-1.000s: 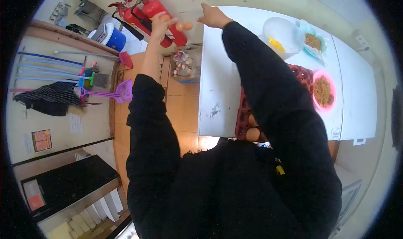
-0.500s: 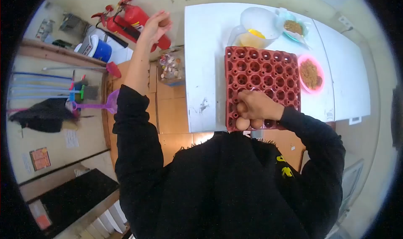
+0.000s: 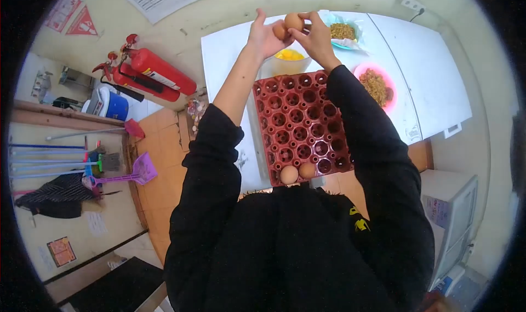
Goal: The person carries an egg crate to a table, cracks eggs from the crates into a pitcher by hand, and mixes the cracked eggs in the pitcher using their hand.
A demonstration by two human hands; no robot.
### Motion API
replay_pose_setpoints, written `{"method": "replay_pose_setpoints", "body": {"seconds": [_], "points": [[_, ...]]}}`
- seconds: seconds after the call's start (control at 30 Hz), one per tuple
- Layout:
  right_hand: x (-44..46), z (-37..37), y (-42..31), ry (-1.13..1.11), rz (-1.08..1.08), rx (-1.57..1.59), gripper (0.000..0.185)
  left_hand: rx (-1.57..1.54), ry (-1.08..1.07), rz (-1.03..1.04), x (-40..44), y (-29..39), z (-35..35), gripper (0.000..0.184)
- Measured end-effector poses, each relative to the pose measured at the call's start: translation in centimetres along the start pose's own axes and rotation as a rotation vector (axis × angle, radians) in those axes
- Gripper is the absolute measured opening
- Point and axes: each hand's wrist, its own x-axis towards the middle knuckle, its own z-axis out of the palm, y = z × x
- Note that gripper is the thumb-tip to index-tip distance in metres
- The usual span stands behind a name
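Note:
Above the bowl at the table's far end, my left hand [image 3: 265, 38] has its thumb raised and its fingers around a brown egg [image 3: 280, 30]. Close against it, my right hand [image 3: 318, 40] pinches another brown egg [image 3: 294, 21] between thumb and fingers. Below them, the bowl [image 3: 295, 66] contains yellow yolk [image 3: 289, 54]; its back part is hidden by my hands. A red-brown egg tray [image 3: 299, 133] lies nearer my body. Its front row holds a pale egg [image 3: 289, 174] and a browner egg [image 3: 307, 170]. My right sleeve covers part of the tray.
On the white table [image 3: 408, 71] are a pink bowl of brown crumbly food [image 3: 375, 87] and a lined green dish [image 3: 343, 31] with similar food. Red fire extinguishers [image 3: 159, 71] stand left, near a box of eggshells [image 3: 196, 112]. A white cabinet [image 3: 446, 202] is at right.
My right hand has lifted from the tray's front with an egg and moved to the far end. My left hand has come in from the left to meet it. The view has shifted.

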Motion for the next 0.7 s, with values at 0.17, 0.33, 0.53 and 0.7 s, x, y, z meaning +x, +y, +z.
{"method": "replay_pose_setpoints", "body": {"seconds": [0.17, 0.33, 0.53, 0.7], "points": [[0.7, -2.7, 3.2, -0.158, 0.589, 0.833, 0.037, 0.105, 0.182, 0.062, 0.7, -0.6, -0.7, 0.066], [0.7, -2.6, 4.3, -0.342, 0.628, 1.08, 0.038, 0.464, 0.129, 0.236, 1.7, -1.1, -0.5, 0.065], [1.5, -2.3, 3.0, -0.371, 0.601, 0.558, 0.032, 0.723, 0.193, 0.327, 1.4, -1.2, -0.5, 0.063], [1.9, -1.4, 3.7, -0.393, 0.557, 0.522, 0.035, 0.949, 0.228, 0.441, 1.3, -1.5, -0.7, 0.058]]}}
